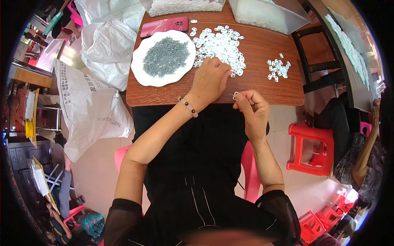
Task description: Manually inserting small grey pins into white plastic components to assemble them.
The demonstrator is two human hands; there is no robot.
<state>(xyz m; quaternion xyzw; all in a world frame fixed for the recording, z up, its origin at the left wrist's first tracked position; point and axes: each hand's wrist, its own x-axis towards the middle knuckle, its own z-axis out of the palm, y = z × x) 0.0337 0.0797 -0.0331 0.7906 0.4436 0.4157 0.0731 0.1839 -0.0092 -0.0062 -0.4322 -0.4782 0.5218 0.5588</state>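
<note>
My left hand point(208, 81), a beaded bracelet point(188, 107) on its wrist, reaches over the near edge of a pile of small white two-holed plastic pieces point(219, 45). Its fingers are curled and drawn together; what they pinch, if anything, is too small to make out. At the table's front edge my right hand point(252, 108) pinches a small white plastic piece point(235, 95) between thumb and forefinger, with a thin shiny bit sticking out of it. Left of the pile, a white scalloped plate point(137, 67) carries a heap of small slender grey pieces point(166, 56).
A smaller group of white pieces point(279, 69) lies at the right of the brown table point(258, 49). Behind the plate is a red phone point(164, 27). Two bins point(269, 18) stand at the back. White sacks point(88, 106) are at left, a red stool point(311, 149) at right. Other people sit nearby.
</note>
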